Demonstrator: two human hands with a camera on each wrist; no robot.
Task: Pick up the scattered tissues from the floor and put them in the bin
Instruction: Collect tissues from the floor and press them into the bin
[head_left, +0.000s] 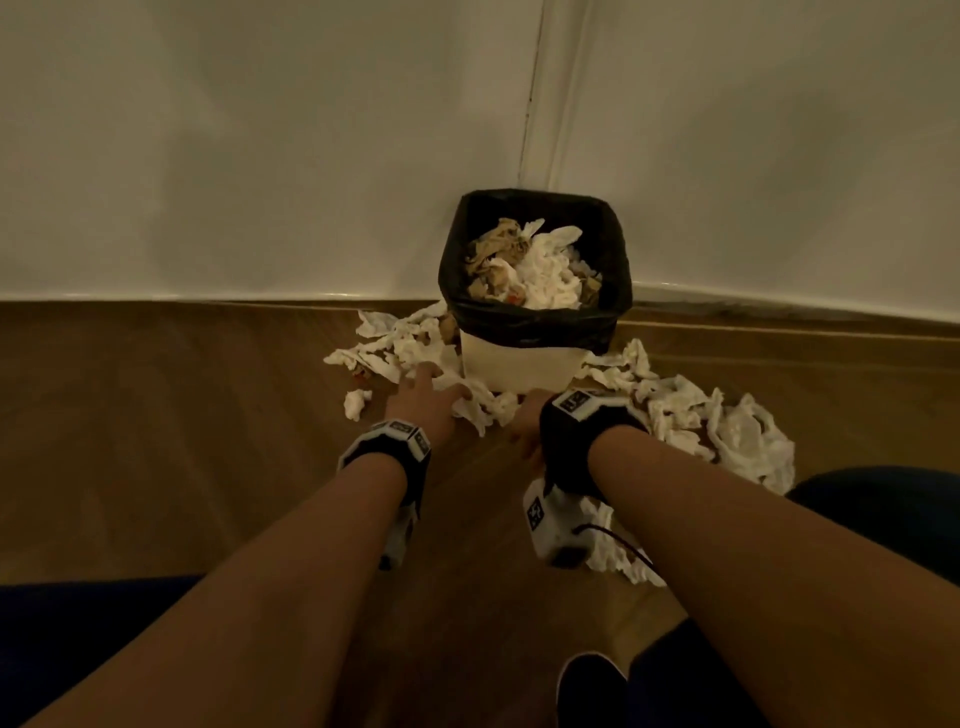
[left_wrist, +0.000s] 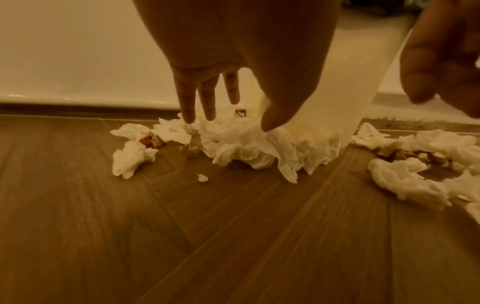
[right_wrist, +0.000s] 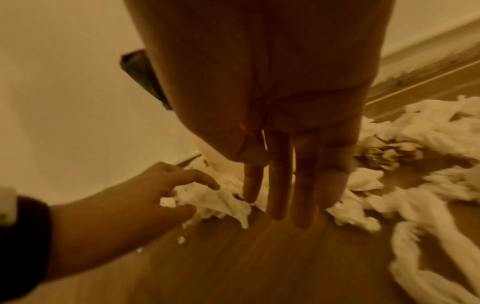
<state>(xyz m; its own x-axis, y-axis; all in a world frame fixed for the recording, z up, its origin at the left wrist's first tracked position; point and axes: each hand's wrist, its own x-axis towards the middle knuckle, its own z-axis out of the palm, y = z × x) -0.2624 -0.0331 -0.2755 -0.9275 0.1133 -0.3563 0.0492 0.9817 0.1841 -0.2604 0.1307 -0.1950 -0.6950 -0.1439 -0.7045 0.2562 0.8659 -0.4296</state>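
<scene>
A white bin (head_left: 519, 366) with a black liner (head_left: 613, 270) stands in the wall corner, holding crumpled tissues and scraps. White tissues lie scattered on the wooden floor to its left (head_left: 395, 343), in front of it (head_left: 480, 408) and to its right (head_left: 727, 426). My left hand (head_left: 431, 397) reaches over the front pile with straight, spread fingers (left_wrist: 207, 98) just above the tissues (left_wrist: 241, 142). My right hand (head_left: 530, 426) hovers in front of the bin with straight fingers (right_wrist: 279, 185) pointing down, holding nothing.
White walls meet behind the bin, with a baseboard (head_left: 208, 297) along the floor. A small loose tissue wad (head_left: 357, 402) lies left of the front pile. More tissue (head_left: 615, 545) lies under my right forearm. My knees and a shoe (head_left: 592, 686) are at the bottom edge.
</scene>
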